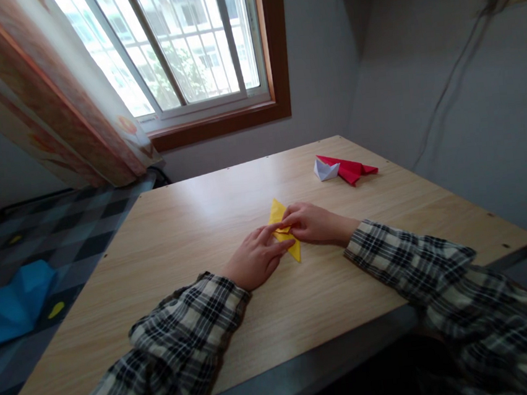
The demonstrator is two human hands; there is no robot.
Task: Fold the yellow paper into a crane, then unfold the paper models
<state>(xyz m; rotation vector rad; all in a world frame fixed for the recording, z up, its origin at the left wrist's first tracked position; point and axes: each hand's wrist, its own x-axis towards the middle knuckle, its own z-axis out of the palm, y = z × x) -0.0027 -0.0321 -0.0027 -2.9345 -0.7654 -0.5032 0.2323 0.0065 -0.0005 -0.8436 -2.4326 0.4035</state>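
A folded piece of yellow paper [276, 211] lies on the wooden tabletop, with one pointed end toward the window and the other toward me. From the left, my left hand [255, 257] holds it down, index finger across its middle and thumb lower on it. My right hand [310, 223] pinches the paper's right edge near the middle, fingers bent. The two hands' fingertips meet over the paper and hide part of its folds.
At the table's far right, a white paper boat [326, 169] sits against a red folded paper plane [351, 169]. Blue paper [19, 302] rests on the checked cloth [84, 224] left of the table [190, 211]. Beyond are a curtain [72, 98] and a barred window [183, 44].
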